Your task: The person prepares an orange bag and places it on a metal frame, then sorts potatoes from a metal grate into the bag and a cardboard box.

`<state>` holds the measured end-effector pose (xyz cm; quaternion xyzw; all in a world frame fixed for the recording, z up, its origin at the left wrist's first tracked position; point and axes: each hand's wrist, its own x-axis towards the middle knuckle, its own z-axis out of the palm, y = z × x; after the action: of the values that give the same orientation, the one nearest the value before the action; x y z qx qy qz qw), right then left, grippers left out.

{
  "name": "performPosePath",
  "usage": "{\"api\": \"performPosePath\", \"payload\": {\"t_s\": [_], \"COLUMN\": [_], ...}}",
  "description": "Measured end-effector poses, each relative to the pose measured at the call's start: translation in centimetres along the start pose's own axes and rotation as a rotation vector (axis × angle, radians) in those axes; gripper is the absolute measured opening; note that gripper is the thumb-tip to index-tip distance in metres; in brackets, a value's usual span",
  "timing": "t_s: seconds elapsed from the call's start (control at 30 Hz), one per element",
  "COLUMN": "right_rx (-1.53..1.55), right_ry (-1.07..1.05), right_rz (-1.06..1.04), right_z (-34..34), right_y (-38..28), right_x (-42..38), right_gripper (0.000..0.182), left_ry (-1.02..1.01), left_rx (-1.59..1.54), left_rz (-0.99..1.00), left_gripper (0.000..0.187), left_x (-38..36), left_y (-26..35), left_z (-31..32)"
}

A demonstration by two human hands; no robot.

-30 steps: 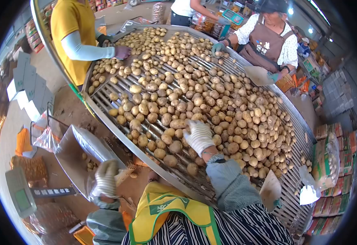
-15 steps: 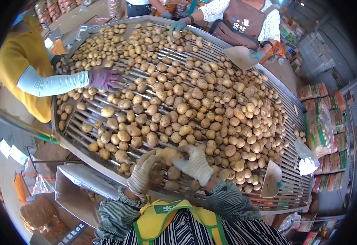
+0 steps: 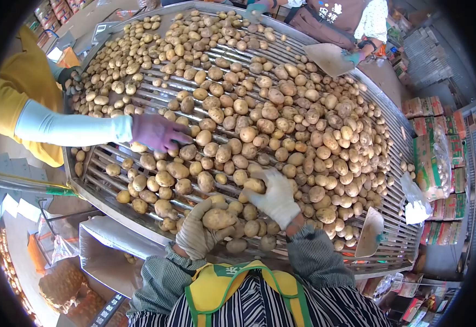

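Note:
My left hand (image 3: pixel 195 233), in a pale knit glove, is cupped around a large oblong potato (image 3: pixel 219 218) near the front edge of the slatted metal table (image 3: pixel 104 203). Farther forward and to the right, my gloved right hand (image 3: pixel 277 199) reaches into the potatoes. Its thumb and fingers close about a yellowish potato (image 3: pixel 255 186), which partly shows between them. Loose potatoes of mixed sizes surround both hands, and a denser heap (image 3: pixel 333 158) lies to the right.
At the left, a co-worker's purple-gloved hand (image 3: pixel 159 132) reaches over the potatoes. Another co-worker across the table holds a scoop (image 3: pixel 329 59). A second scoop (image 3: pixel 370 233) lies at the right front. Stacked printed bags (image 3: pixel 431 163) stand beyond the right edge.
My right hand has moved forward, away from my left, to another potato. My left hand has turned palm-up with a potato in it. The co-worker's purple glove has shifted right.

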<state>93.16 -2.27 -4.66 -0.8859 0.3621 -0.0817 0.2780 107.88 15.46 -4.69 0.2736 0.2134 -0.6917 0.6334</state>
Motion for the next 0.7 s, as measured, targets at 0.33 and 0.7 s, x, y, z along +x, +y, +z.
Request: {"api": "performPosePath", "payload": {"t_s": [0.33,0.7], "right_rx": [0.22,0.274], "right_ry": [0.026,0.157], "right_rz": [-0.221,-0.273], "right_z": [-1.1,-5.7], "right_y": [-3.7,1.1], "right_x": [-7.0,-12.2], "right_gripper": [0.046,0.055], "left_ry": [-0.126,-0.08], "left_rx": [0.408,0.497], "left_rz": [0.144,0.103], "left_gripper": [0.049,0.06], "left_x": [-0.3,-2.1], "left_y": [-4.6,-11.2], "left_z": [1.2,2.5]}}
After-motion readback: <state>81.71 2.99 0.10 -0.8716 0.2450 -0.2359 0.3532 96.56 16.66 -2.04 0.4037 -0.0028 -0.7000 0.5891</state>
